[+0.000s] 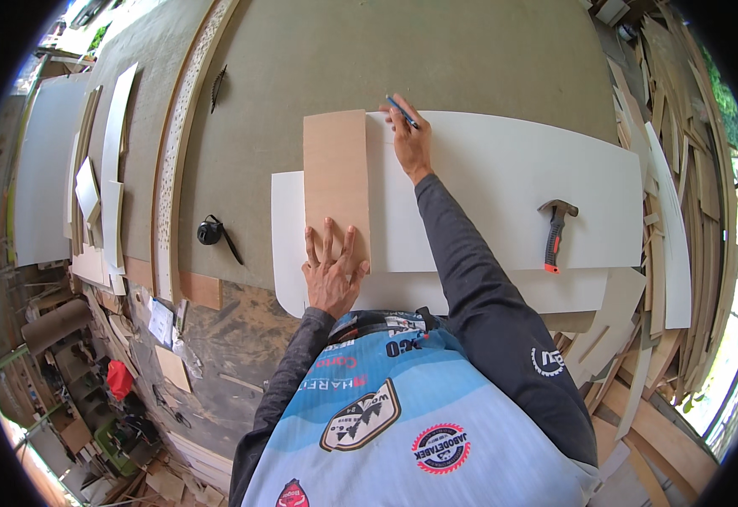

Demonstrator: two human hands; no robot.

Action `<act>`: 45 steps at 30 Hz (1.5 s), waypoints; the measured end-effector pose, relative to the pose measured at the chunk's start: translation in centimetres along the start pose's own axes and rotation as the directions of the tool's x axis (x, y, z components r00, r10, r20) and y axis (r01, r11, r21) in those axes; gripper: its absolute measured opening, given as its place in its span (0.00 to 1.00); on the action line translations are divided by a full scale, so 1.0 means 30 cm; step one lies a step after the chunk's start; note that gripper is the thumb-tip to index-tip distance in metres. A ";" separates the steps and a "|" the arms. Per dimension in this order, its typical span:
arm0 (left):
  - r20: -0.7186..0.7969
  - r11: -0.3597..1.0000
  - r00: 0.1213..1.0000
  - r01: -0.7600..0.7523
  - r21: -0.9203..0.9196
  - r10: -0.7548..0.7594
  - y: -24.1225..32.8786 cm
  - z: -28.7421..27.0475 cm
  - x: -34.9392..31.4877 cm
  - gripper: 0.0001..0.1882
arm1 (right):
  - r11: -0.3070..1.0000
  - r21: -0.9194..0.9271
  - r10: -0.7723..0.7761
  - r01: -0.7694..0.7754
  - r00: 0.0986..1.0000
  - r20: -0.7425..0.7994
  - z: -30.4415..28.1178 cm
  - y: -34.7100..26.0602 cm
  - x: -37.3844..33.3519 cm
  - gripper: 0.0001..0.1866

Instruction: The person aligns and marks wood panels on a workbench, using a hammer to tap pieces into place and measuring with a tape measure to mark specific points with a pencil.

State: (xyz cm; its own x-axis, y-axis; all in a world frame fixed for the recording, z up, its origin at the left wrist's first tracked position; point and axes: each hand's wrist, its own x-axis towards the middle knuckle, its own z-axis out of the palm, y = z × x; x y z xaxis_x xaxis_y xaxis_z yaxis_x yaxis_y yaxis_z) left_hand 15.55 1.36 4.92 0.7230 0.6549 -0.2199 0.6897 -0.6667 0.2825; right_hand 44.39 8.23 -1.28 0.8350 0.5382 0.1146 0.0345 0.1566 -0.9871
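Note:
A tan rectangular board (335, 169) lies across the left end of a large white panel (504, 194). My left hand (332, 275) rests on the board's near end, its fingers spread flat. Near the board's far right corner, my right hand (413, 144) grips a blue pen or pencil (403, 111) above the white panel's far edge. I cannot tell whether its tip touches the panel. Beneath the large panel, a second white panel (288, 245) sticks out at the left and along the near side. A claw hammer (556, 237) with a black and red handle lies on the large panel's right part.
The panels lie on a grey-green tabletop (284, 68). To the left are a black tape measure (210, 231), a long raised strip (185, 110) and narrow white offcuts (117, 127). Stacked wood strips (707, 169) line the right side. Scraps litter the dusty floor (242, 338) at lower left.

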 end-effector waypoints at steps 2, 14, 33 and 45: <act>0.003 1.000 1.000 0.008 0.007 -0.008 -0.007 0.011 -0.003 0.37 | 0.992 -0.099 0.083 -0.078 0.995 0.055 -0.027 -0.002 -0.059 0.16; 0.006 1.000 1.000 -0.007 0.012 0.007 0.002 0.005 0.003 0.37 | 0.958 -0.253 -0.125 0.137 0.990 0.063 0.014 -0.005 -0.018 0.09; 0.018 1.000 1.000 -0.008 0.023 0.008 -0.004 -0.001 0.005 0.36 | 0.899 -0.364 -0.094 0.242 0.921 0.379 -0.122 -0.104 -0.247 0.12; -0.051 0.999 0.997 -0.051 0.000 0.051 -0.025 0.041 -0.002 0.37 | 0.964 -0.259 0.151 0.060 0.679 0.719 -0.352 -0.305 -0.771 0.10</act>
State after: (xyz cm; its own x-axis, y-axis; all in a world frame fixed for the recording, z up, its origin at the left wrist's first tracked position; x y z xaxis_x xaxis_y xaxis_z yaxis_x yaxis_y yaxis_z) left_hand 15.04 1.40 3.57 0.7545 0.6372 -0.1571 0.6517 -0.6994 0.2933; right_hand 30.56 -14.39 3.93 0.1776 0.9841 0.0097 0.2255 -0.0311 -0.9737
